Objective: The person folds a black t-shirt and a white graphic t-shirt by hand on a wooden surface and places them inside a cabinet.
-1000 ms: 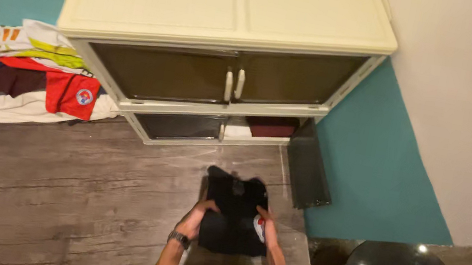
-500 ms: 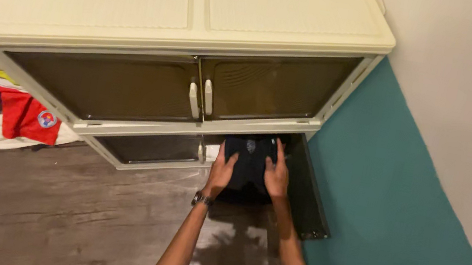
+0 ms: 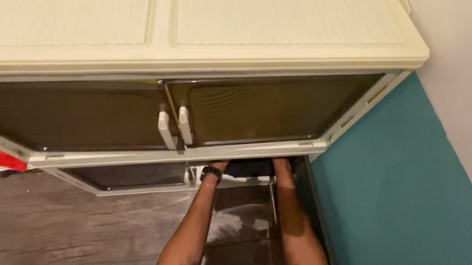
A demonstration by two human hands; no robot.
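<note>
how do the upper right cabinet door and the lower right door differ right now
The upper right door is shut, flush in the cream frame; the lower right door is swung open toward the teal wall. The upper door shows its whole dark panel and cream handle; the lower door is seen nearly edge-on, partly behind the forearm. Both arms reach in past the lower door, where a dark garment shows; nothing touches the upper. Both have dark panels.
</note>
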